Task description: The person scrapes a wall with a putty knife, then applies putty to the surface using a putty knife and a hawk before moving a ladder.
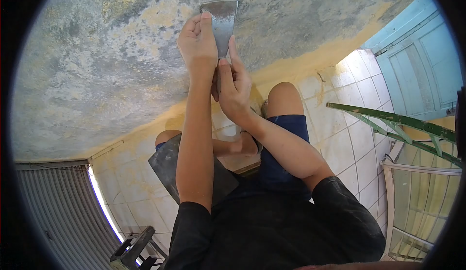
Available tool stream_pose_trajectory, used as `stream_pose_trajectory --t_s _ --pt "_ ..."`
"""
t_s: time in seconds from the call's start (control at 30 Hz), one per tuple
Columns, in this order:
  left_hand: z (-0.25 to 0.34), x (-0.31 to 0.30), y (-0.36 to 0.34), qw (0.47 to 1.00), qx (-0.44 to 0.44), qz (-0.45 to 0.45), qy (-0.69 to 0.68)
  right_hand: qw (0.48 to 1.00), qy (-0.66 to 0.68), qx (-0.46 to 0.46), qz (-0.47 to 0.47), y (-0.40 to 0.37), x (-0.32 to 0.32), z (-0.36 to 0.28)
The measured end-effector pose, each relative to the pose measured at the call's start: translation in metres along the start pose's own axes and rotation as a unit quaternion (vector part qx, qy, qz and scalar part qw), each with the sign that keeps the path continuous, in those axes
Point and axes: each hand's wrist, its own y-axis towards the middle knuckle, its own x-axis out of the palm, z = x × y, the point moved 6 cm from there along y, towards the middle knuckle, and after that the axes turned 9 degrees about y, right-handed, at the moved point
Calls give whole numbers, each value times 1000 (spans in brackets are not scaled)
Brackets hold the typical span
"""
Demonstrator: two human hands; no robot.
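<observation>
A putty knife (223, 27) with a wide, worn metal blade points away from me in front of the patchy wall (136, 42). My left hand (198, 44) pinches the left side of its blade, the thumb lying on the metal near the broad end. Lower down, my right hand (235, 89) is closed around the handle, one finger stretched along the blade's right edge. Most of the handle is hidden by my fingers. Across my lap, partly under my left forearm, lies a dark flat sheet (165, 165).
White floor tiles (335, 143) run along the foot of the wall. To the right stand a green metal frame (393, 122), a blue door (417, 66) and a pale framed panel (422, 202). A dark stool (133, 248) and a corrugated shutter (58, 207) are at lower left.
</observation>
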Motion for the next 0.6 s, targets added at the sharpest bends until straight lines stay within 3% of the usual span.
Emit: stream_pose_trajectory --t_s 0.6 --pt "-3 1 2 1000 8 23 -10 1000 8 -5 7 -2 0 0"
